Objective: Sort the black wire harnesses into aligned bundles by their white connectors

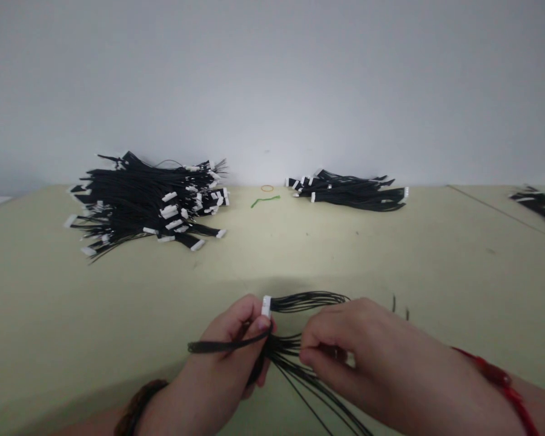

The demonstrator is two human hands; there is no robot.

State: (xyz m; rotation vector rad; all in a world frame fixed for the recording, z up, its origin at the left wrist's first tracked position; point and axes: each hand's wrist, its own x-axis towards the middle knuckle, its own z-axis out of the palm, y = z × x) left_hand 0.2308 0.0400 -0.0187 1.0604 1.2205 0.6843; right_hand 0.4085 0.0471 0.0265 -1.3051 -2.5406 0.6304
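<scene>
My left hand (236, 345) is closed around a black wire harness, its thumb against the white connector (266, 306) at the harness end. From that connector, black wires (306, 300) arc off to the right. More loose wires (295, 366) fan out below, between the two hands, and a flat black strand loops over the left thumb. My right hand (358, 351) is closed in a pinch at these wires; its fingertips partly hide what they grip, which looks like some of the black wires.
A large pile of black wire harnesses (136, 194) with white connectors lies at the back left. A smaller bundle (358, 192) rests at the back centre-right, another (538, 203) at the right edge. Between the piles lie a green strip (266, 200) and a rubber band (267, 188).
</scene>
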